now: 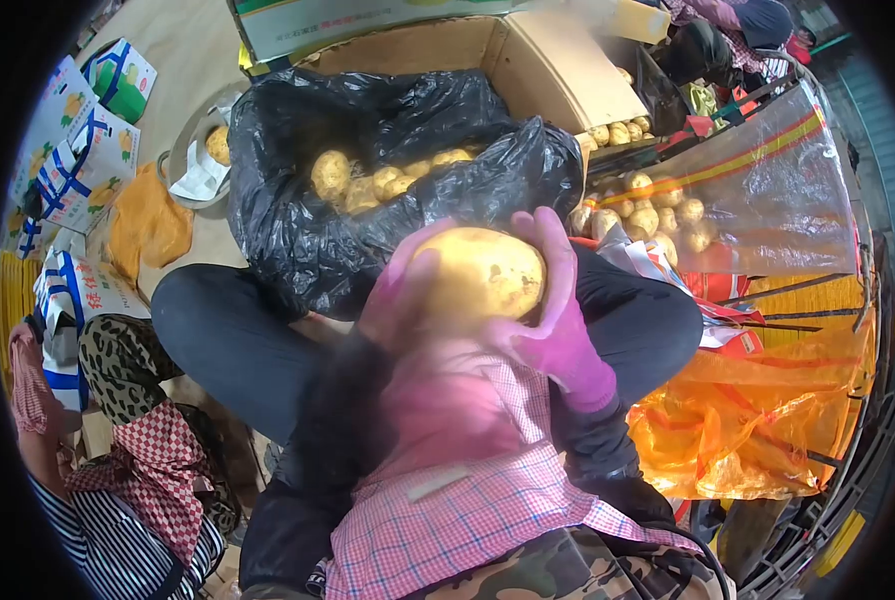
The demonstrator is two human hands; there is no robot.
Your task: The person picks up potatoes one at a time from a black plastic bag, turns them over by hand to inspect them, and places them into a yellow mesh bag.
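Observation:
A large yellow potato (493, 272) with brown specks is held up over my lap between both hands. My right hand (558, 320), in a pink-purple glove, curves round its right side with the thumb below. On the left side, my left hand (398, 290) wears a similar glove and presses against the potato; that side is blurred. Just beyond the hands, a black plastic bag (298, 210) lines a cardboard box (533, 75). Several potatoes (331, 175) lie inside the bag.
To the right, a clear plastic bag (778, 190) lies by a heap of potatoes (658, 215), with an orange mesh sack (758, 420) nearer me. A metal pot (181, 150) and printed cartons (68, 160) stand at left. Another person's checked sleeve (163, 465) shows at lower left.

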